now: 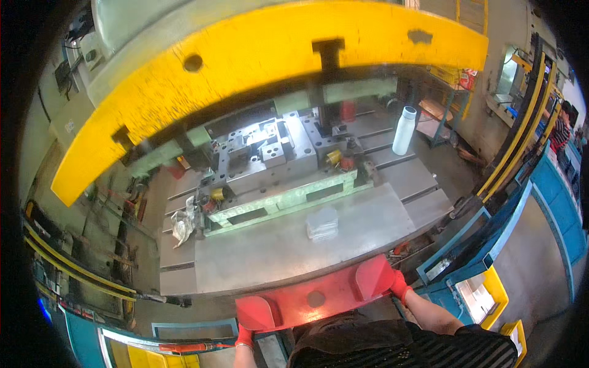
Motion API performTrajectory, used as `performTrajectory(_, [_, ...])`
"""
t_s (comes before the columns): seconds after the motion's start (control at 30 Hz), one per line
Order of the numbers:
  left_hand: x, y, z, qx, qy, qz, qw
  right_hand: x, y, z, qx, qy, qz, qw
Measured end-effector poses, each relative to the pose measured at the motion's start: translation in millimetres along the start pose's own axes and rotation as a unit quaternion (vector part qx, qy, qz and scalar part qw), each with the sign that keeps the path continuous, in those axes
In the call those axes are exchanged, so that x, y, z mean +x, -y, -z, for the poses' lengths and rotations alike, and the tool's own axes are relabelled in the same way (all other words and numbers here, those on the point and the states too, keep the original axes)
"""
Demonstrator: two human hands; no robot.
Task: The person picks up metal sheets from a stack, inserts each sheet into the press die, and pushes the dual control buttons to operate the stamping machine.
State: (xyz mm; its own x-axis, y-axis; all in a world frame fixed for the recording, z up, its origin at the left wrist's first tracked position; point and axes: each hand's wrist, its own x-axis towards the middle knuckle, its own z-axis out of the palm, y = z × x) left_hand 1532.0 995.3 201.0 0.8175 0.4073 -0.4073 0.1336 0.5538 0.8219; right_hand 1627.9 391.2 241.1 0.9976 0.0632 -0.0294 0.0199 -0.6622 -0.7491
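Right in front of my body is a long red control panel (331, 298) with a raised, rounded guard at each end and a round spot in the middle. My left hand (244, 337), in an orange-red glove, is at the outer side of its left guard (254, 313). At the far end of the panel, my right hand (400, 286), gloved alike, reaches in beside the right guard (375, 277). The guards hide most of the fingers of both hands. Beyond the panel, a small stack of pale flat sheets (323, 224) lies on the metal plate (270, 257) of a press.
A metal die (270, 153) sits under the press's yellow beam (264, 46). A pale bottle (404, 130) stands upright at the right of the bed, a crumpled wrapper (183, 226) at the left. Yellow bins (496, 299) and blue metal frames flank me. Another person (559, 132) is far right.
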Motion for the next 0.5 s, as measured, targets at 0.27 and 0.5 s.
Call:
performTrajectory(0.27, [0, 0, 5, 0.005, -0.007, 0.01, 1.0, 8, -68, -34, -0.092, -0.018, 0.018, 0.995])
performTrajectory(0.5, [17, 37, 121, 0.067, 0.083, 0.075, 0.991, -5, 28, 3, 0.149, 0.037, -0.087, 0.984])
